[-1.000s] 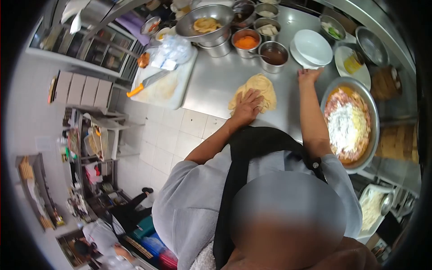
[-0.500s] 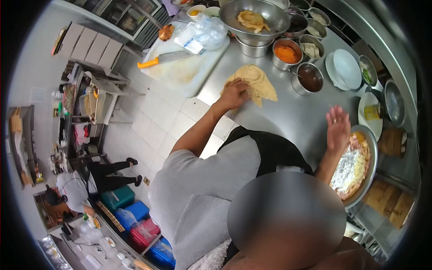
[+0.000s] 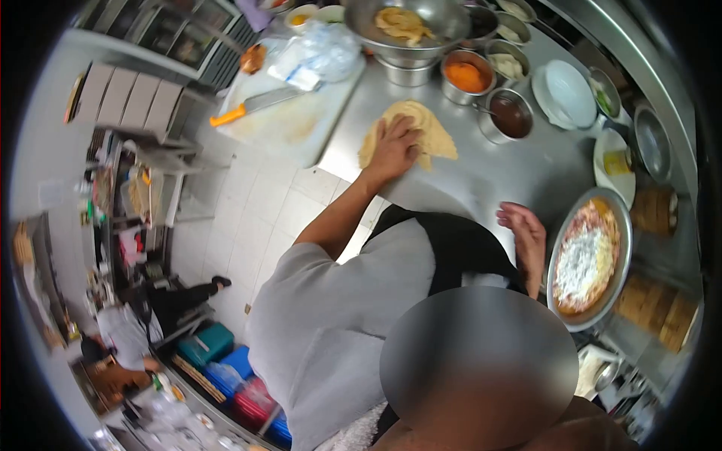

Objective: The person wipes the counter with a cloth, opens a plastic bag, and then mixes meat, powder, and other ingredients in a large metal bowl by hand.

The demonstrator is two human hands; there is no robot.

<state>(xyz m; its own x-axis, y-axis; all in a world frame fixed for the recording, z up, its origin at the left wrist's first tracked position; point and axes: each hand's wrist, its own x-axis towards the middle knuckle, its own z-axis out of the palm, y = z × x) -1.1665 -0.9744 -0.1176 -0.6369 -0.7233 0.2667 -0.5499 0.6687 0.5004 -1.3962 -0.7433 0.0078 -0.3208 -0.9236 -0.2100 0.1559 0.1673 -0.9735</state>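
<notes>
My left hand (image 3: 395,147) lies with its fingers stretched over a flat, tan, irregular piece (image 3: 432,134) with a crumb-like surface, spread on the steel counter. The hand covers part of this piece. At the counter's near edge, close to my body, my right hand (image 3: 524,234) is held up with slightly bent fingers and nothing in them. Beside it on the right stands a wide metal bowl (image 3: 554,289) containing white powder over pinkish and yellowish food.
A white cutting board (image 3: 331,124) at the left bears an orange-handled knife (image 3: 239,113) and a plastic bag (image 3: 331,49). Behind are a large metal bowl (image 3: 451,31), an orange-filled container (image 3: 466,75) and a brown-sauce container (image 3: 509,118). Another person (image 3: 128,323) stands far left.
My right hand has drawn back from beside the metal bowl toward my body. My left hand now lies flatter across the tan piece. The whole view has shifted slightly.
</notes>
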